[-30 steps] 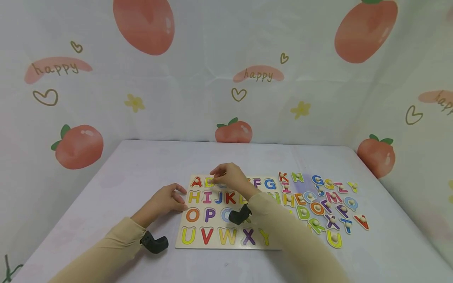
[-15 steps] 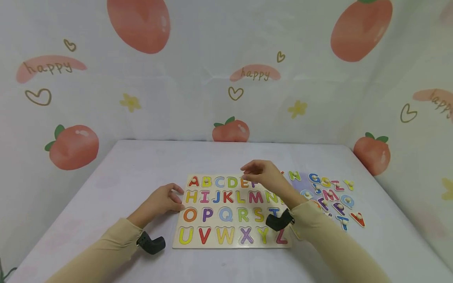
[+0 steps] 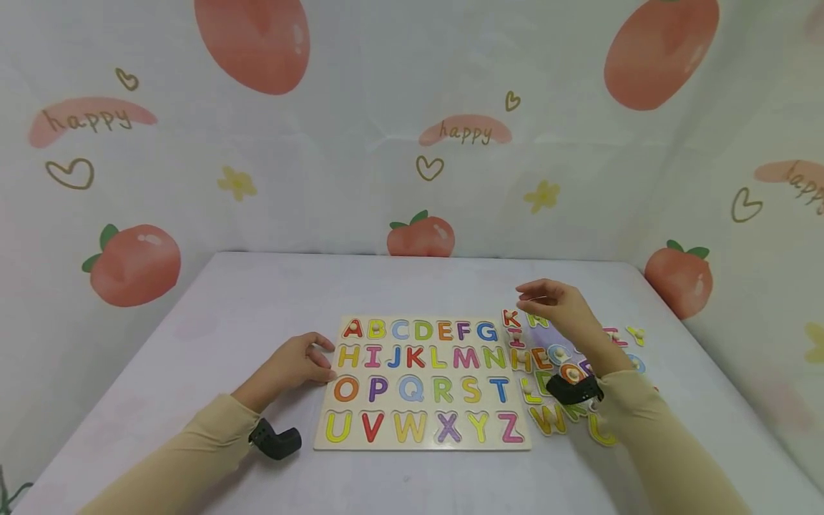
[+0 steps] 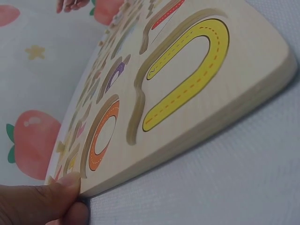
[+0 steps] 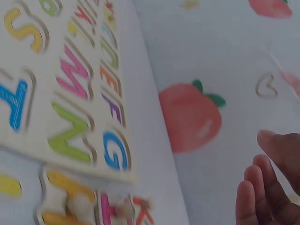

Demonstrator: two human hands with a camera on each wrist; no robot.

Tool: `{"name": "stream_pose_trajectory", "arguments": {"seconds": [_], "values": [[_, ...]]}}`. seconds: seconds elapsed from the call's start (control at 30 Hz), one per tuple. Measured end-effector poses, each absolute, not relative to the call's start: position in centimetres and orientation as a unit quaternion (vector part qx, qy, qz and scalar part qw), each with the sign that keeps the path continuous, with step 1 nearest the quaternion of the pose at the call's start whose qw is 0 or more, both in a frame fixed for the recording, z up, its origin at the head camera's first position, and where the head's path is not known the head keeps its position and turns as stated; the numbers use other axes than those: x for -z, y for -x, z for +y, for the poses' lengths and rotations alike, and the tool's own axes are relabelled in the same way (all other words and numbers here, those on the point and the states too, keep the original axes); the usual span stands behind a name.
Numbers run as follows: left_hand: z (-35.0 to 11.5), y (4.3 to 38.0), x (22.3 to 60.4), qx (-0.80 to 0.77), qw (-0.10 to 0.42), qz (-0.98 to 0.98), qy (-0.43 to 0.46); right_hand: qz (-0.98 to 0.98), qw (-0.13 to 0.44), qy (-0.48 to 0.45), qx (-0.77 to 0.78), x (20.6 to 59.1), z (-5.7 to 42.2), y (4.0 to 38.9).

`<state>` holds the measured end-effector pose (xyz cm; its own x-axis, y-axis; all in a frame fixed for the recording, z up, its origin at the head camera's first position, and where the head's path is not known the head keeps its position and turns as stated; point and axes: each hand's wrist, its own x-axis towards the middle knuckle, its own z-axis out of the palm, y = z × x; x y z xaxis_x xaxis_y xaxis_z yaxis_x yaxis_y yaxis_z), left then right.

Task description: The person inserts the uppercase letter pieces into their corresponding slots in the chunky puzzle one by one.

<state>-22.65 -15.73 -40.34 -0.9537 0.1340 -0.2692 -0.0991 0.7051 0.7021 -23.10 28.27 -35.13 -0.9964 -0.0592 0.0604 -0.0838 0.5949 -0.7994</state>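
Note:
A wooden alphabet puzzle board (image 3: 421,440) lies on the table with letter-shaped recesses in rows. A knobbed letter A (image 3: 353,328) and a knobbed letter B (image 3: 376,329) sit in its top row. My left hand (image 3: 296,363) rests at the board's left edge; in the left wrist view its thumb (image 4: 68,183) overlaps the edge near the orange O. My right hand (image 3: 558,306) is raised over the loose letters at the right, holding nothing, thumb and fingertips apart. Nearest below it are the red K piece (image 3: 511,319) and the green N piece (image 3: 537,321).
Several loose letters lie right of the board, among them an orange W (image 3: 548,420), a yellow U (image 3: 601,430) and a pink Z (image 3: 616,336). My right forearm hides part of them. A strawberry-printed cloth (image 3: 360,179) hangs behind the table.
My right hand has moved right, from the B at the board's top row to above the loose letters, uncovering the board. The left hand stays at the board's left edge.

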Motion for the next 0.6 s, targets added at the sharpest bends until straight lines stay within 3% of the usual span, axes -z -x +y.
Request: {"name": "stream_pose_trajectory", "arguments": {"seconds": [0.27,0.6], "values": [[-15.7,22.6,40.4,-0.382,0.149,0.912,-0.016,-0.89,0.014,-0.011,-0.456,36.0,32.8,23.1],[-15.9,22.8,40.7,-0.398,0.15,0.905,-0.018,-0.9,-0.049,0.058,-0.428,38.0,34.0,22.0]]}}
